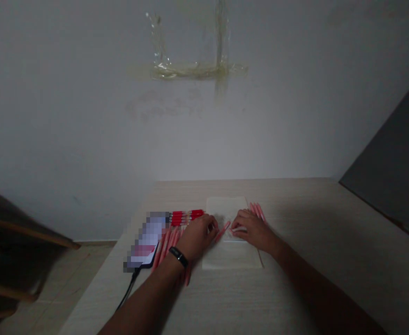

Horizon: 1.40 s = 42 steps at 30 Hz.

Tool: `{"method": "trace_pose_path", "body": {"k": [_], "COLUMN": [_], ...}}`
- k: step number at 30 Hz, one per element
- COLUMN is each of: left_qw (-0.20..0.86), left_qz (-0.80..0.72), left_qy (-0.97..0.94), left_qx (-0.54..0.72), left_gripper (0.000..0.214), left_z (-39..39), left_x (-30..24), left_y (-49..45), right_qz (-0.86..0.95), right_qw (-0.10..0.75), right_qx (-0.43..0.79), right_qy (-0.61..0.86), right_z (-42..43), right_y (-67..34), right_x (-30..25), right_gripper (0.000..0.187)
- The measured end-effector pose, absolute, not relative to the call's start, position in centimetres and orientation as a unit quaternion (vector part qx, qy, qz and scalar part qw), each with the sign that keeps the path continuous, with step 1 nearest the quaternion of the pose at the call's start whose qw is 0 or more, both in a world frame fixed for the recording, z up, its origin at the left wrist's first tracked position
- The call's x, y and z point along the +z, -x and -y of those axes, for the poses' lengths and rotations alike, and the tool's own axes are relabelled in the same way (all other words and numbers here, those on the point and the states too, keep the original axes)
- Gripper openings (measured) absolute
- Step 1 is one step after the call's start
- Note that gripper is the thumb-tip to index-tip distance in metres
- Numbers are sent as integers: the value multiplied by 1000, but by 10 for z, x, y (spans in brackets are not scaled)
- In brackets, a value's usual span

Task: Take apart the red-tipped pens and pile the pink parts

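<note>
My left hand (198,236) has its fingers curled round the end of a pink pen (222,231) that lies over a white sheet of paper (229,257) on the table. My right hand (253,229) rests on the same sheet, its fingers pinched on a pale thin piece near the pen's tip; I cannot make out what it is. A row of red-capped pens (186,216) lies just left of my left hand, and several pink pens (167,243) are spread under that wrist. A few more pink pens (258,210) lie behind my right hand.
A phone (146,242) with a dark cable (128,289) lies at the table's left edge. The light wooden table (323,242) stands against a white wall bearing old tape. A dark wooden piece of furniture (12,246) stands on the left, a dark panel on the right.
</note>
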<state>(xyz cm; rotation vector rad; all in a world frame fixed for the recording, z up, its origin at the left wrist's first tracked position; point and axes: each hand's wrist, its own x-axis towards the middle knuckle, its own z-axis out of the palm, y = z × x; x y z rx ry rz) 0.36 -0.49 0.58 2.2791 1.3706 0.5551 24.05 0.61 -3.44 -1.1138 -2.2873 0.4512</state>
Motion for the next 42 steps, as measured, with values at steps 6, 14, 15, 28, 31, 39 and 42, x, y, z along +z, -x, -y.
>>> {"method": "trace_pose_path", "body": {"k": [6, 14, 15, 28, 31, 39, 42], "left_qw": [213, 215, 214, 212, 213, 208, 207], "left_qz": [-494, -488, -487, -479, -473, -472, -470], "left_qy": [-820, -824, -824, -828, -831, -831, -834], "left_qx": [198, 191, 195, 199, 201, 207, 204], "left_gripper": [13, 15, 16, 24, 24, 26, 26], "left_z": [5, 9, 9, 8, 7, 7, 7], "left_x": [5, 10, 9, 4, 4, 1, 0], "left_y": [-4, -5, -5, -7, -7, -7, -7], "right_qz": [862, 841, 838, 858, 861, 863, 857], "right_qw": [251, 308, 308, 293, 288, 280, 276], "right_qx": [167, 182, 184, 175, 172, 198, 203], "right_qy": [407, 405, 412, 384, 383, 372, 385], "right_z": [-5, -3, -2, -1, -1, 2, 3], "right_y": [-242, -241, -240, -225, -224, -225, -225], "right_x": [-34, -32, -31, -33, -33, -30, -32], "right_gripper": [6, 11, 11, 12, 12, 14, 14]}}
